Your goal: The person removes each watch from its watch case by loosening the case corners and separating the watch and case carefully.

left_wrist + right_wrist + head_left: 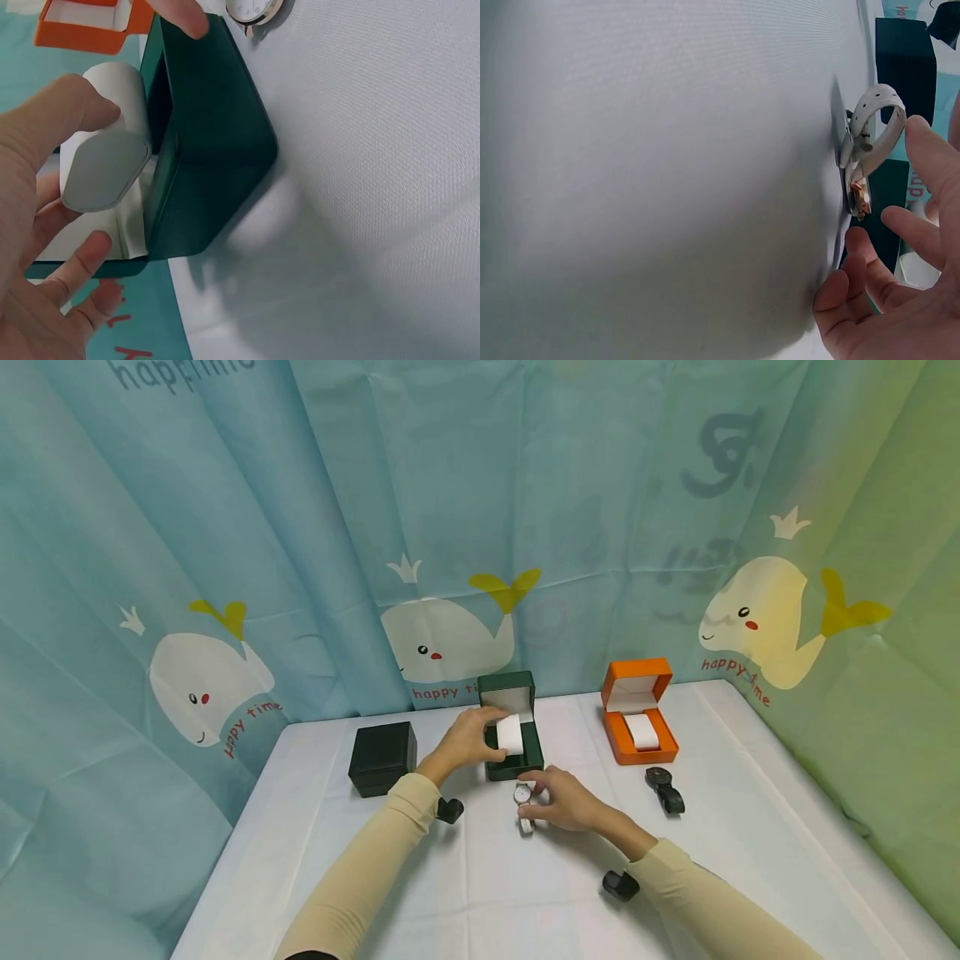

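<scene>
My left hand (pixel 467 742) pinches a white watch cushion (pixel 109 146) between thumb and fingers. The cushion is tilted at the mouth of an open green watch box (pixel 534 745), whose raised lid stands at the back. In front of this box, a white-strapped wristwatch (pixel 522 795) lies on the table, its round dial facing up. My right hand (pixel 566 800) reaches around the watch with its fingers spread. In the right wrist view, the thumb tip is right at the looped strap (pixel 885 142), while the other fingertips stand apart from the case.
A closed black box (pixel 382 758) stands at the left. To the right is an open orange watch box (pixel 641 727) with a white cushion inside, and a black watch (pixel 663 789) lies before it. A whale-print curtain (pixel 450 527) hangs behind the white table (pixel 480 893).
</scene>
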Demonstrator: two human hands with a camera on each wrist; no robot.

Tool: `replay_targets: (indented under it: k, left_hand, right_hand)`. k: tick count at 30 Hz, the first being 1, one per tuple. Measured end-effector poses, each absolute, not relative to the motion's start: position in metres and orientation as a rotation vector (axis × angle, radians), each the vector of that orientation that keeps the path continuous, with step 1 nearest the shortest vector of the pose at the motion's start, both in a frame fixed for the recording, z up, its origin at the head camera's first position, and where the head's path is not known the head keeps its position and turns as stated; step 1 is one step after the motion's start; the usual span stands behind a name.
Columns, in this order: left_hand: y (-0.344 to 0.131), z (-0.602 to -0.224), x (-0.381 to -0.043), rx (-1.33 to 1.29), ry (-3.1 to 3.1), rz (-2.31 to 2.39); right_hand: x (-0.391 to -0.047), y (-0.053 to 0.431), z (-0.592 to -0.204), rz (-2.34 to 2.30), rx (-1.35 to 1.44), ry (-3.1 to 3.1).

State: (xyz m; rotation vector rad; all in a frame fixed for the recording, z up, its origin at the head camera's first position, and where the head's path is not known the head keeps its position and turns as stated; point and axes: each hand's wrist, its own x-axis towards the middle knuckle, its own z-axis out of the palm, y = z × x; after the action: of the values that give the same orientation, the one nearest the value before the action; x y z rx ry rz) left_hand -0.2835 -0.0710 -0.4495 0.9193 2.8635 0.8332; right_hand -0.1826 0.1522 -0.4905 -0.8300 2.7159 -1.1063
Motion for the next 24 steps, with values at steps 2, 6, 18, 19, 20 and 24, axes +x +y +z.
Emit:
replay_targets:
  k: [2,6,18,19,20,24]
  left_hand:
    - [-0.070,-0.451,-0.285,0.920,2.861,0.824]
    - [-0.070,-0.454,-0.286,0.901,2.855,0.822]
    - [-0.069,-0.453,-0.287,0.891,2.843,0.795]
    - [-0.068,-0.453,-0.287,0.891,2.844,0.782]
    - [-0.068,-0.454,-0.287,0.889,2.844,0.771]
    - [-0.066,-0.456,-0.287,0.869,2.850,0.729]
  right_hand:
    - [-0.182,0.154,-0.489,-1.117,-0.851,2.720]
    - [-0.182,0.159,-0.487,-1.130,-0.883,2.722]
    - [-0.180,0.175,-0.483,-1.149,-0.807,2.732]
    - [-0.180,0.176,-0.482,-1.154,-0.812,2.733]
    - [-0.180,0.177,-0.482,-1.160,-0.814,2.735]
    - [-0.181,0.180,-0.482,-1.160,-0.808,2.750]
